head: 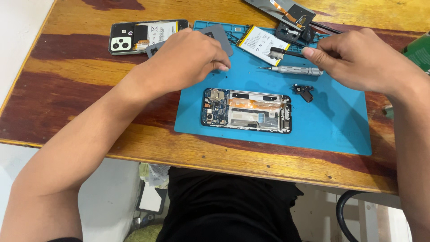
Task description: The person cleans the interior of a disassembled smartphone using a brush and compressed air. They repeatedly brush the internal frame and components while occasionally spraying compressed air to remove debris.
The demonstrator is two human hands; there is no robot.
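Fingers (313, 54) of your right hand (358, 58) pinch a thin black tool (286, 51) above the blue rubber mat (331, 116); your left hand (188, 58) curls loosely, holding nothing visible. Between them, on the mat, lies the opened black smartphone (246, 110), below a grey metal screwdriver (295, 70).

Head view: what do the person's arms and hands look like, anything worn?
Both forearms are bare up to the frame edge: no sleeves in view. The left hand and right hand wear no gloves, and no rings, watch or wrist strap show. Fingernails are short and unpainted. A black garment covers the torso below the table edge.
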